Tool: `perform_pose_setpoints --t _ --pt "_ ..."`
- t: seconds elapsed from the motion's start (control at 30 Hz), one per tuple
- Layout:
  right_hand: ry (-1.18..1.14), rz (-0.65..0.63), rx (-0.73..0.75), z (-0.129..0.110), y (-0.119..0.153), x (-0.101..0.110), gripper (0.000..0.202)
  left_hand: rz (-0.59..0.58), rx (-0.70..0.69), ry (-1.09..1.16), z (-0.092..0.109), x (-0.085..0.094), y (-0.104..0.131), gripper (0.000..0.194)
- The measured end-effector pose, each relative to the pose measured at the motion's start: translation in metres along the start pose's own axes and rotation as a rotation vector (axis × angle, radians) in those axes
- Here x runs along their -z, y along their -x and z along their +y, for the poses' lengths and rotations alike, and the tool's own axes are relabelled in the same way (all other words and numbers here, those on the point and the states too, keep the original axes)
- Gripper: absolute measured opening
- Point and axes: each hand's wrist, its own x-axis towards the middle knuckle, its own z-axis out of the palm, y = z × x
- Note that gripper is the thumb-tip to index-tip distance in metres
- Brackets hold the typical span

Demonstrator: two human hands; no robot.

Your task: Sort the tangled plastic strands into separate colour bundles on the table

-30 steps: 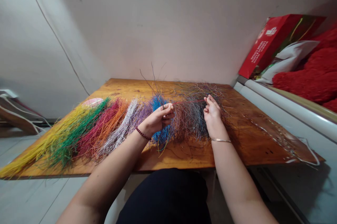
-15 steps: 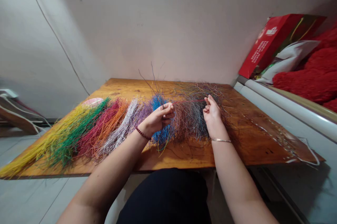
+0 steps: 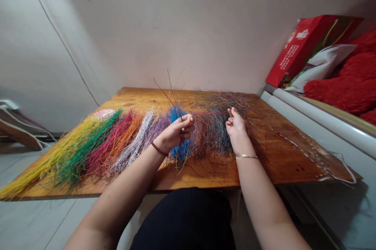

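My left hand [image 3: 182, 127], with a dark beaded bracelet at the wrist, is closed in a pinch above the blue wire bundle [image 3: 177, 114]. Several dark thin wires poke up from behind its fingers. A thin red wire [image 3: 210, 112] runs nearly straight across to my right hand [image 3: 234, 122], which pinches its other end between thumb and fingertips. Beneath my right hand lies a tangled heap of mixed grey, blue and brownish wires [image 3: 216, 134]. A purple bundle [image 3: 155, 126] is partly hidden by my left hand.
Yellow [image 3: 63, 146], green [image 3: 79, 154], crimson [image 3: 117, 140], orange [image 3: 125, 144] and white [image 3: 138, 140] bundles spread leftward over the wooden table [image 3: 282, 156]. Clear plastic with a white cord [image 3: 348, 169] lies at right. A red box [image 3: 289, 52] stands on the raised ledge beside red fluffy material [image 3: 346, 81].
Almost nothing differs. My right hand has shifted very slightly left, and the red wire remains stretched between both hands.
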Motion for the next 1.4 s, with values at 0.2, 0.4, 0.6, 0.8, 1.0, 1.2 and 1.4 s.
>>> perform_pose_setpoints --t 0.2,0.4,0.6,0.8,1.0,1.2,1.4 --pt "-0.021 0.02 -0.018 -0.001 0.003 -0.002 0.011 -0.011 -0.003 0.009 0.0 0.002 0.0 0.029" --pt "-0.088 -0.02 -0.06 -0.005 0.007 -0.004 0.01 0.002 -0.002 0.023 0.001 0.002 0.0 0.027" --pt "-0.099 -0.043 -0.082 -0.005 0.005 -0.004 0.01 0.0 -0.002 0.04 0.001 0.002 0.0 0.027" --pt "-0.059 -0.049 -0.092 -0.006 0.005 -0.002 0.006 0.004 0.003 0.024 0.002 0.002 0.0 0.027" --pt "0.05 -0.238 -0.129 -0.005 0.009 -0.004 0.046 0.003 -0.034 0.005 0.005 0.0 0.001 0.028" --pt "0.085 -0.338 -0.093 -0.004 0.018 -0.01 0.055 0.023 -0.049 -0.011 0.005 -0.002 0.001 0.03" --pt "0.09 -0.333 -0.053 -0.006 0.025 -0.016 0.034 0.029 -0.077 -0.02 0.005 -0.003 0.001 0.027"
